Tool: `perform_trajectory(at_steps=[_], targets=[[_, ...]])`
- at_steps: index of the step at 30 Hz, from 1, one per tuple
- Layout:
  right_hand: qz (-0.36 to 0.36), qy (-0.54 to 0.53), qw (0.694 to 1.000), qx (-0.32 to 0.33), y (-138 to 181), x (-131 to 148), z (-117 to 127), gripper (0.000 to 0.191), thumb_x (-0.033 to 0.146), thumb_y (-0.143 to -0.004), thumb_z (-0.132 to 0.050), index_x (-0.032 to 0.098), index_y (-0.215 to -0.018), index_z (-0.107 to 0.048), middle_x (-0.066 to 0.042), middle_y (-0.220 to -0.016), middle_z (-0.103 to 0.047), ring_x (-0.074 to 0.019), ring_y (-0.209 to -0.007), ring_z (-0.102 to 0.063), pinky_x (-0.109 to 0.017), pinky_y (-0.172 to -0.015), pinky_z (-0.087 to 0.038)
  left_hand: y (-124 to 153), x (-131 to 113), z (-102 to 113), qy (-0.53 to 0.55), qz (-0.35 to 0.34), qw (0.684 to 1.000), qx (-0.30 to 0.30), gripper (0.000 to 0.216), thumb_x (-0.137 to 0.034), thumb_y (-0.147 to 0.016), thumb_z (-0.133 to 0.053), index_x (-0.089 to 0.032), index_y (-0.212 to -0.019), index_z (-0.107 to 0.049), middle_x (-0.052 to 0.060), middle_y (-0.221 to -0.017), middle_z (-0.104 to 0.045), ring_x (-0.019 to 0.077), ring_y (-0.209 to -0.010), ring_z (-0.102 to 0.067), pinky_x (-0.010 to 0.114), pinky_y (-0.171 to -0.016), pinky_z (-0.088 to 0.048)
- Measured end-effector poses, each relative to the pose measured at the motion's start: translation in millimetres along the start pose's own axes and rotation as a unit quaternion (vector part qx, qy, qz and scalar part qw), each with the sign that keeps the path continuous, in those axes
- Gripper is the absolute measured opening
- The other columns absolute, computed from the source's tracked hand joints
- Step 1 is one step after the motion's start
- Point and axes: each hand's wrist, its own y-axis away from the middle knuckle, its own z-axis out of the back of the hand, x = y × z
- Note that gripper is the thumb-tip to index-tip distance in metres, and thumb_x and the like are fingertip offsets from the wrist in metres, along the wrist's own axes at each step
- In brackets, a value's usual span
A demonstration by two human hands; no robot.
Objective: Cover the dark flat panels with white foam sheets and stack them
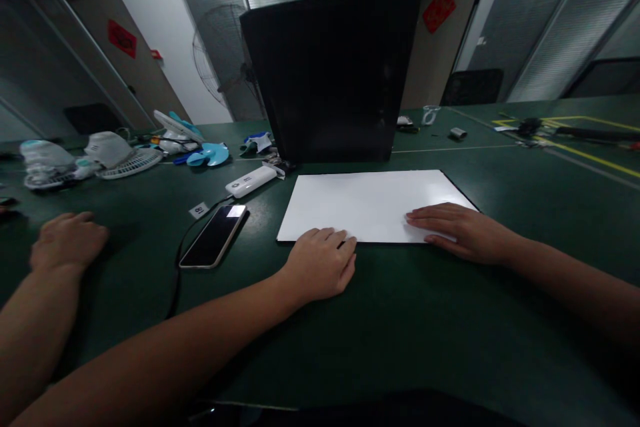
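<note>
A white rectangular board (pixel 370 200) with a thin dark edge lies flat on the green table. My left hand (pixel 323 263) rests at its near edge, left of the middle, fingers loosely bent over the rim and slightly apart. A small dark spot shows between two of those fingers; whether it is the board's edge or a small item I cannot tell. On the right part of the board my right hand (pixel 457 232) lies flat, fingers stretched out toward the left and thumb apart, holding nothing.
Left of the board lie a phone (pixel 215 237) and a white device (pixel 251 181) with a black cable. Another person's hand (pixel 69 240) rests at the far left. Behind the board stands a large black panel (pixel 335 73). White and blue fan parts (pixel 120 153) sit back left.
</note>
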Motion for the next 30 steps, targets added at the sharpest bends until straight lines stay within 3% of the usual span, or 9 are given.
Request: perform_trajectory(at_steps=[10,16,19,22,25,30], targets=[[-0.020,0.019,0.999,-0.019,1,-4,0,0.048,0.036,-0.104,-0.053,0.036,-0.152,-0.058,-0.001,-0.150,-0.060,-0.0261,-0.136,-0.059,-0.054,-0.113,-0.049,-1,5,-2,-0.014,0.055,0.998,0.030,0.052,-0.041,-0.106,-0.046,-0.015,-0.149,-0.058,0.018,-0.155,-0.057,0.0377,-0.143,-0.053,0.055,-0.115,-0.048],[-0.210,0.075,0.973,-0.054,3,-16,8,0.059,0.055,-0.106,-0.038,0.022,-0.148,-0.062,-0.012,-0.148,-0.061,-0.0352,-0.136,-0.056,-0.061,-0.116,-0.042,-2,15,-6,-0.011,0.118,0.992,0.039,0.066,-0.057,-0.104,-0.044,-0.019,-0.158,-0.048,0.019,-0.164,-0.045,0.0444,-0.152,-0.040,0.065,-0.121,-0.035],[-0.365,0.083,0.927,-0.030,9,-28,11,0.073,0.064,-0.105,-0.031,0.015,-0.153,-0.056,-0.018,-0.152,-0.057,-0.0384,-0.140,-0.051,-0.059,-0.119,-0.038,-3,22,-10,-0.010,0.149,0.988,0.037,0.072,-0.067,-0.103,-0.040,-0.024,-0.161,-0.045,0.016,-0.167,-0.041,0.0475,-0.154,-0.034,0.071,-0.121,-0.029],[-0.487,0.058,0.871,0.002,17,-43,12,0.084,0.070,-0.102,-0.033,0.007,-0.153,-0.053,-0.028,-0.141,-0.061,-0.0433,-0.129,-0.058,-0.060,-0.109,-0.045,-4,27,-13,-0.005,0.183,0.981,0.058,0.080,-0.076,-0.100,-0.034,-0.027,-0.164,-0.040,0.017,-0.170,-0.035,0.0542,-0.155,-0.027,0.080,-0.117,-0.025],[-0.525,0.029,0.850,0.012,24,-55,9,0.086,0.071,-0.100,-0.039,0.004,-0.152,-0.053,-0.032,-0.133,-0.064,-0.0452,-0.117,-0.064,-0.061,-0.099,-0.050,-4,30,-17,0.004,0.211,0.974,0.081,0.090,-0.086,-0.094,-0.032,-0.032,-0.166,-0.036,0.018,-0.172,-0.030,0.0623,-0.152,-0.025,0.089,-0.107,-0.026],[-0.518,-0.035,0.854,-0.022,21,-57,5,0.074,0.064,-0.099,-0.046,0.008,-0.146,-0.058,-0.023,-0.147,-0.059,-0.0405,-0.131,-0.058,-0.055,-0.113,-0.043,-4,32,-18,0.018,0.222,0.968,0.115,0.092,-0.087,-0.094,-0.029,-0.034,-0.168,-0.028,0.021,-0.172,-0.028,0.0636,-0.148,-0.032,0.088,-0.102,-0.033]])
